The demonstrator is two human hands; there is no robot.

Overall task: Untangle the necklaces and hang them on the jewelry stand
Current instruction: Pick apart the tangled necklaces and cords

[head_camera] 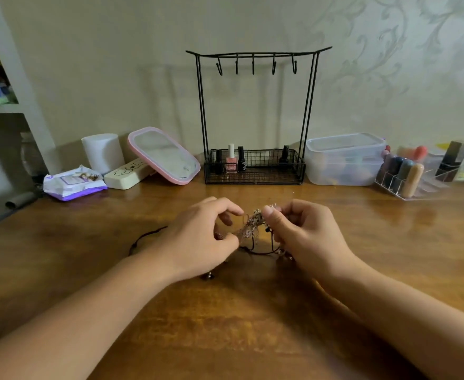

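A tangled clump of necklaces (251, 224), thin pale chains mixed with a dark cord, hangs between my hands just above the wooden table (225, 325). My left hand (198, 237) pinches the clump's lower left end. My right hand (296, 229) pinches its upper right end between thumb and fingers. A loop of dark cord (143, 238) trails on the table to the left, and a small dark pendant (208, 276) lies below my left hand. The black wire jewelry stand (255, 116) stands at the back centre; its several hooks (252, 65) are bare.
Nail polish bottles (232, 160) sit in the stand's basket. A pink-rimmed mirror (163, 156), white roll (103, 152), cream case (126, 174) and wipes pack (73, 183) are back left. A clear lidded box (344, 160) and acrylic organiser (417, 176) are back right.
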